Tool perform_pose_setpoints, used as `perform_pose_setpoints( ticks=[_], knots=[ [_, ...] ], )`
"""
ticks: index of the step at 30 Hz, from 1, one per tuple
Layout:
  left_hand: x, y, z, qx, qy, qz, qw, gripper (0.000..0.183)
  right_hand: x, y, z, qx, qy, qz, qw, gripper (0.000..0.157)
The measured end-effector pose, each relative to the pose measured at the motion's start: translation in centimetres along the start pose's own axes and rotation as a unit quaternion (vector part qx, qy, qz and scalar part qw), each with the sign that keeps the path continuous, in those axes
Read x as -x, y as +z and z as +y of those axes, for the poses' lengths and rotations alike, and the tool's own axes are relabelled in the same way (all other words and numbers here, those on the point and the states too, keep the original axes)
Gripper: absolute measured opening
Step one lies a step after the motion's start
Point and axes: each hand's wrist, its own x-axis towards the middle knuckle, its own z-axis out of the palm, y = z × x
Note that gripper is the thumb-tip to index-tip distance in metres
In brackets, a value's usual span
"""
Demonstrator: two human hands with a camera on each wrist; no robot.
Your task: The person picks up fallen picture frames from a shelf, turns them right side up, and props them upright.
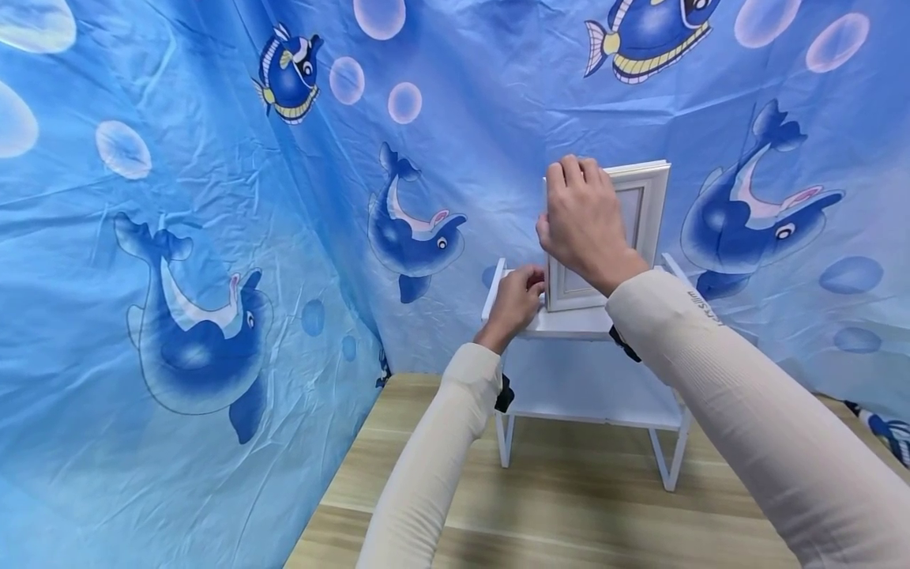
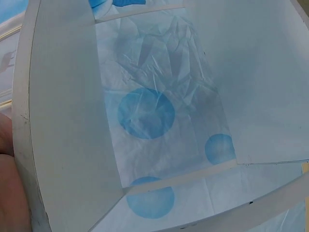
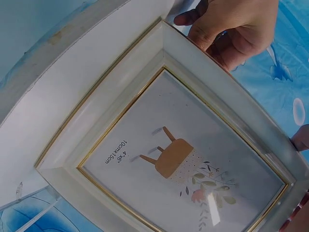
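A white picture frame [image 1: 650, 209] with a gold inner line stands upright on a small white table [image 1: 579, 322]. My right hand [image 1: 586, 217] grips its upper left part from above, covering that corner. Two layers show along the frame's top edge. Beside the lower left edge is my left hand [image 1: 517, 300], fingers curled; from the right wrist view that left hand [image 3: 236, 29] lies against the frame's side, and whether it pinches it is hidden. Behind the glass is a printed insert [image 3: 181, 164] with a chair, flowers and "10cmx15cm".
The table has raised side rails, a lower shelf [image 1: 590, 387] and thin legs on a wooden floor [image 1: 554, 506]. Blue curtains [image 1: 455, 103] printed with dolphins, fish and bubbles hang behind and on the left, close to the table.
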Motion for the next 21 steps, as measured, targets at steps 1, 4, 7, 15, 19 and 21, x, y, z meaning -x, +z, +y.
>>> perform_pose_setpoints(
  ticks=[1, 4, 7, 15, 19, 21],
  knots=[
    [-0.03, 0.02, 0.03, -0.002, -0.001, 0.002, 1.0, 0.022, -0.01, -0.05, 0.02, -0.003, 0.0, 0.0, 1.0, 0.035],
    [-0.04, 0.06, 0.11, -0.006, -0.004, 0.005, 1.0, 0.023, 0.01, -0.16, 0.09, -0.005, 0.001, -0.003, 1.0, 0.035],
    [-0.04, 0.12, 0.13, -0.01, -0.006, 0.003, 0.9999, 0.024, 0.04, -0.2, 0.14, -0.005, 0.004, -0.004, 1.0, 0.035],
    [-0.07, 0.29, -0.16, -0.025, 0.005, 0.005, 0.9997, 0.025, 0.08, -0.11, 0.21, -0.001, 0.005, -0.002, 1.0, 0.037],
    [-0.14, 0.41, -0.33, -0.031, 0.022, 0.009, 0.9992, 0.025, 0.13, -0.11, 0.3, -0.004, 0.006, 0.0, 1.0, 0.036],
    [-0.15, 0.4, -0.33, -0.034, 0.033, 0.011, 0.9988, 0.024, 0.15, -0.14, 0.34, -0.005, 0.006, 0.001, 1.0, 0.036]
  ],
)
